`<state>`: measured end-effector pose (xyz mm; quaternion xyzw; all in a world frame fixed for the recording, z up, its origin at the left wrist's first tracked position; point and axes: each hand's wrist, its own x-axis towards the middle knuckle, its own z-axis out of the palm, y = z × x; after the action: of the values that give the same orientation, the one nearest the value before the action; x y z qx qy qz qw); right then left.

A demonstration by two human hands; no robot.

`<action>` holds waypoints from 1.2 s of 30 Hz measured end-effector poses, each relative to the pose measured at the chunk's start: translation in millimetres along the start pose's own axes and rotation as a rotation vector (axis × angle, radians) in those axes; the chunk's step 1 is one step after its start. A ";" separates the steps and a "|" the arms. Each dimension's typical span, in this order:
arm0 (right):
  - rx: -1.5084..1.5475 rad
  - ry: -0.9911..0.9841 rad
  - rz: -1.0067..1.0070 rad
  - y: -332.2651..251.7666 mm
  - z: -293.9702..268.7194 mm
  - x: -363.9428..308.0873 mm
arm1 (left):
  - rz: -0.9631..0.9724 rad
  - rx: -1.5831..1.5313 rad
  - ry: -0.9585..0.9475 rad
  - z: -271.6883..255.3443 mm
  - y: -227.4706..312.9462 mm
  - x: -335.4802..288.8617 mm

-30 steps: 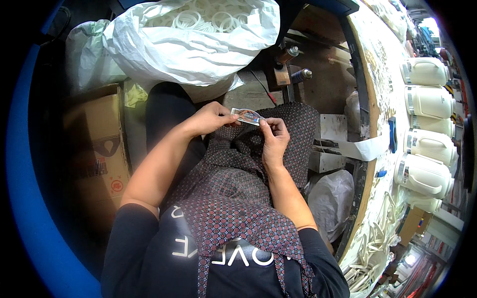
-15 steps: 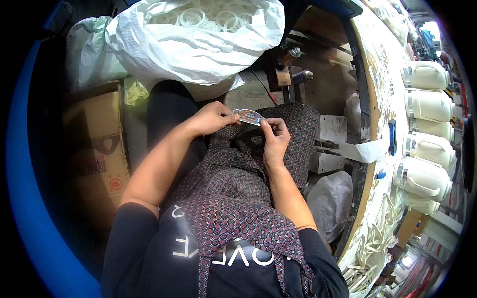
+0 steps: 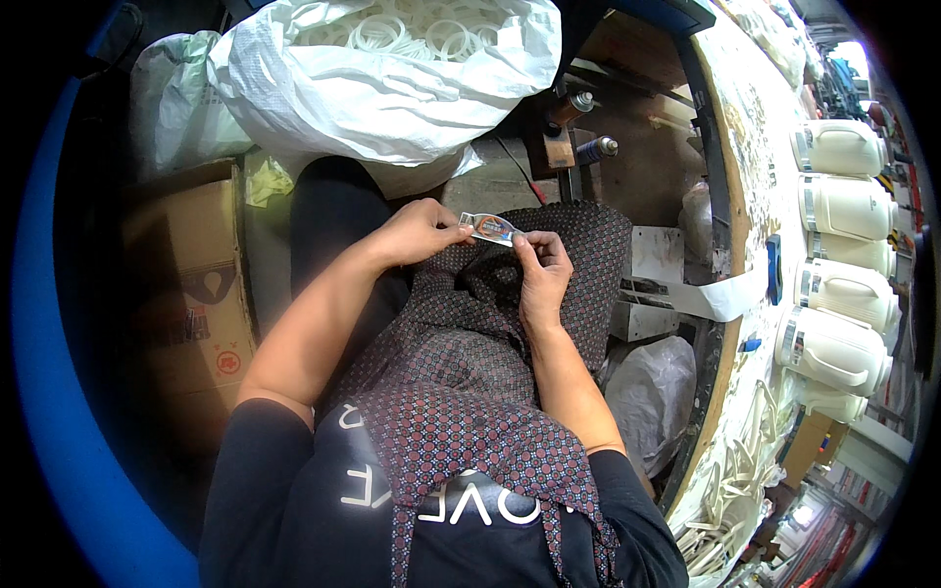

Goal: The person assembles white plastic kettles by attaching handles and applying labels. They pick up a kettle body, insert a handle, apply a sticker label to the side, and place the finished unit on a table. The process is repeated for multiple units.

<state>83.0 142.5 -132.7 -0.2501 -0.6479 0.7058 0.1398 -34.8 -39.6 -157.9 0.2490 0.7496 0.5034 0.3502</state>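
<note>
Between my two hands, above my lap, a small printed label with a rounded middle and narrow ends is stretched out. My left hand pinches its left end between thumb and fingers. The right end sits in the pinch of my right hand, fingers curled behind the thumb. Below lies the dark patterned apron over my lap. The fingertips cover both ends of the label.
A large white woven sack of translucent rings stands ahead. At left is a cardboard box. Two spray cans, one a dark can, stand ahead right. Cream jugs line the right-hand table, near a pile of cream handles.
The label has tilted slightly, so its printed face catches the light differently. Both hands stay in nearly the same place, with the same pinch.
</note>
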 end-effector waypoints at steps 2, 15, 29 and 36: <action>-0.004 -0.001 0.000 1.1 -0.5 0.4 | 0.001 -0.009 -0.001 0.3 -2.6 0.8; 0.003 0.030 -0.006 3.8 -2.4 1.5 | -0.158 0.371 0.026 -8.7 31.0 -10.8; 0.642 -0.585 0.294 -4.2 -7.1 -0.2 | 0.171 0.830 0.198 14.2 13.0 -13.8; 0.258 -0.617 0.248 -3.9 6.6 -14.0 | 0.260 1.059 0.171 37.1 3.4 -7.6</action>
<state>90.7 130.0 -126.3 -0.0821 -0.5301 0.8356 -0.1189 -1.1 -22.3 -161.9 0.4398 0.8893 0.1148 0.0500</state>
